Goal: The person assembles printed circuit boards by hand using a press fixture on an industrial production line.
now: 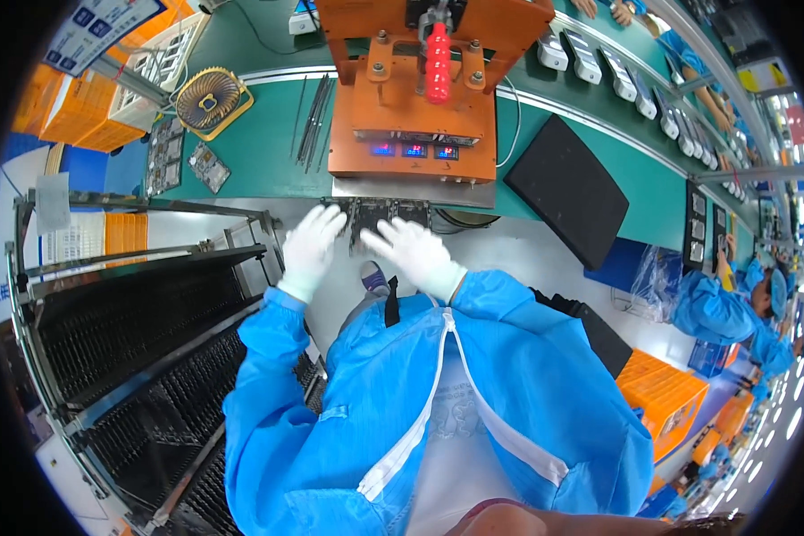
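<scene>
Both of my hands wear white gloves, in front of an orange machine (411,134) with a red ribbed handle (438,62) on top and small lit displays on its front. A dark, sectioned flat panel (366,217) shows at the machine's metal base edge. My left hand (311,250) is at the panel's left end, fingers stretched toward it; whether they touch it I cannot tell. My right hand (415,257) lies over the panel's near side, its fingers spread and pointing left. Neither hand visibly holds anything. Part of the panel is hidden behind the gloves.
On the green bench sit a yellow fan (210,100), circuit boards (209,168), thin dark strips (314,121) and a black slab (570,192). A black slotted rack (143,330) stands at my left. Beyond, a line carries white devices (582,58); other people work at right.
</scene>
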Demonstrator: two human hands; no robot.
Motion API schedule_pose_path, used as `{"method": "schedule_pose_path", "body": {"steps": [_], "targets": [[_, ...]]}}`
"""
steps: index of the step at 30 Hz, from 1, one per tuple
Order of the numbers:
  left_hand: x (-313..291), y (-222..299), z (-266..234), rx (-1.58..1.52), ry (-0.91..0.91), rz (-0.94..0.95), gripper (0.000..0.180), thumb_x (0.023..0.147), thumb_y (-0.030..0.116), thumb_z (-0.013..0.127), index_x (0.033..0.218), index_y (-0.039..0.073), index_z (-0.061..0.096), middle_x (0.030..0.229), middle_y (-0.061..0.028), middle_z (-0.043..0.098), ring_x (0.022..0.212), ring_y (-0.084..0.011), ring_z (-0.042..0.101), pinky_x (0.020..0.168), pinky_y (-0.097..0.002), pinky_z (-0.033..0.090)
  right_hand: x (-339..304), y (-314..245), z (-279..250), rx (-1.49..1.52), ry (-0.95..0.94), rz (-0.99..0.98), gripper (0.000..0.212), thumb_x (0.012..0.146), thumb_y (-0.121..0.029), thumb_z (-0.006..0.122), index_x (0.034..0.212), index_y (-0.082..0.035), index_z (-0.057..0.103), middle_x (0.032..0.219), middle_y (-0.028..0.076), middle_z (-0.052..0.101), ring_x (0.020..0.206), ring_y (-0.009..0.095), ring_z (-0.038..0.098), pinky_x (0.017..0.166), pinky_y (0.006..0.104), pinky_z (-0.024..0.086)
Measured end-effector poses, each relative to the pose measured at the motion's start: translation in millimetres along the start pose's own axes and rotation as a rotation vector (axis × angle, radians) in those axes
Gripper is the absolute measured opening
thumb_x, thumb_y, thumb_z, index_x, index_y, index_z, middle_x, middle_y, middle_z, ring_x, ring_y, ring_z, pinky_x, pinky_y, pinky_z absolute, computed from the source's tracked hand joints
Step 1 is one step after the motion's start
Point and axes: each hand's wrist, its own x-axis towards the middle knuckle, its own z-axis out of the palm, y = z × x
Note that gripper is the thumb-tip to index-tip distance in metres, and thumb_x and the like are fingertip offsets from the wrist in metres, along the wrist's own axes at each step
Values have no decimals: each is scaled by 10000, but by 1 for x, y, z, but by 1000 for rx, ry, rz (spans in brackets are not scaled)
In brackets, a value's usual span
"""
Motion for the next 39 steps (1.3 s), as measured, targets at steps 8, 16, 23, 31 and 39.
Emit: {"method": "schedule_pose_path", "body": {"steps": [8, 16, 23, 31, 39], "targets": [[-41, 22, 28, -596, 333, -425, 385, 1053, -1, 613, 1429, 15, 692, 1451, -160, 707, 1377, -289, 654, 1210, -394, 461, -55, 36, 11, -12, 14, -234, 627, 962, -195, 629, 1581, -189, 531, 1609, 178, 517, 1460, 396, 523, 1201, 482, 457], [-8, 62, -6, -809, 177, -605, 331, 1111, 58, 603, 1419, -31, 687, 1375, -116, 748, 1251, -185, 686, 1109, -325, 506, -165, 88, -101, 423, 377, 306, 483, 878, -10, 714, 1349, -116, 730, 1341, 158, 747, 1210, 340, 741, 1002, 416, 622], [136, 200, 11, -726, -115, 90, 361, 1001, 12, 706, 1358, 59, 742, 1356, -161, 747, 1282, -333, 703, 1125, -391, 525, -270, 202, -136, -94, 569, 575, 390, 911, -83, 734, 1298, -124, 752, 1250, 132, 783, 1104, 321, 773, 883, 397, 647], [319, 312, 143, -336, -26, 675, 455, 952, 84, 703, 1406, 97, 680, 1426, -145, 661, 1352, -398, 593, 1113, -503, 503, -286, 311, -105, -485, 284, 611, 588, 869, -194, 745, 1441, -122, 626, 1381, 71, 659, 1105, 276, 664, 859, 415, 558], [251, 282, 173, -103, -339, 614, 715, 924, 240, 800, 1571, 83, 539, 1663, -236, 446, 1518, -468, 419, 1241, -563, 364, -345, 208, -86, -227, 412, 1164, 920, 801, -461, 897, 1542, -68, 518, 1539, 195, 539, 1407, 378, 507, 1087, 513, 442]]}}
